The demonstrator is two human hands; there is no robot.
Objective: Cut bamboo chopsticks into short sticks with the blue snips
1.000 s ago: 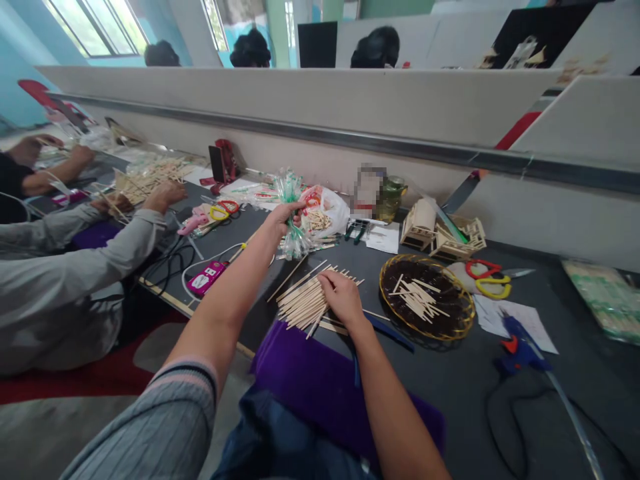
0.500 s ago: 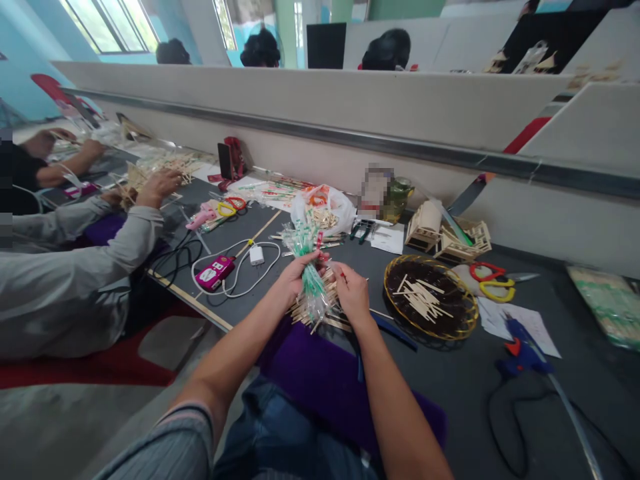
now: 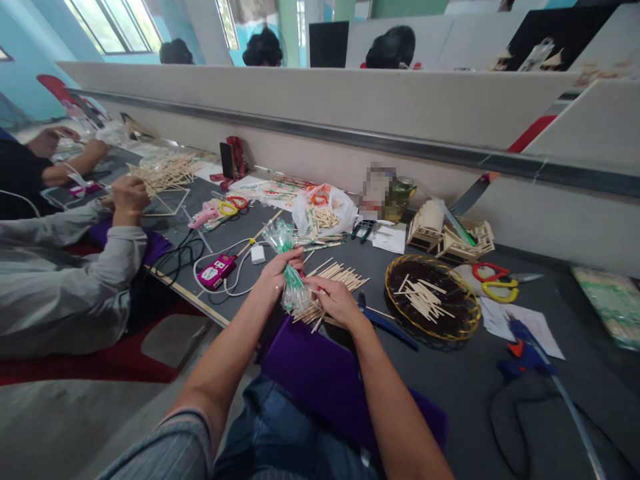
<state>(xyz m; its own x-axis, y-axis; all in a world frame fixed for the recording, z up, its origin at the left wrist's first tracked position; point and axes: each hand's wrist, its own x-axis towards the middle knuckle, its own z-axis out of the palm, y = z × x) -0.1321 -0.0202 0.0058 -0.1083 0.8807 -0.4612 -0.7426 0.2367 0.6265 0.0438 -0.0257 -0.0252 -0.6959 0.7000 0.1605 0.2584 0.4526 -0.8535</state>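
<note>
My left hand [image 3: 276, 272] is closed around the middle of a bunch of crumpled clear-and-green plastic wrappers [image 3: 280, 235], whose ends fan out above and below the fist. At the bunch's right side, the fingers of my right hand [image 3: 341, 301] are pinched together. A bit of red shows between the hands, but what the right fingers hold is too small to make out. Under and behind the hands lies a pile of thin wooden sticks [image 3: 345, 275]. A purple cloth [image 3: 320, 373] covers the table edge and my lap below them.
Right of my hands is a woven basket [image 3: 473, 323] holding loose sticks. Beyond it lie scissors [image 3: 500, 290] and a blue glue gun [image 3: 530, 353]. A magenta device [image 3: 216, 272] with a white cable sits left. A co-worker's grey sleeve [image 3: 125, 267] is at far left.
Both hands and the wrapper bunch have shifted left, uncovering more of the stick pile. The right fingers have moved in against the bunch. The co-worker's hand at left has drawn back.
</note>
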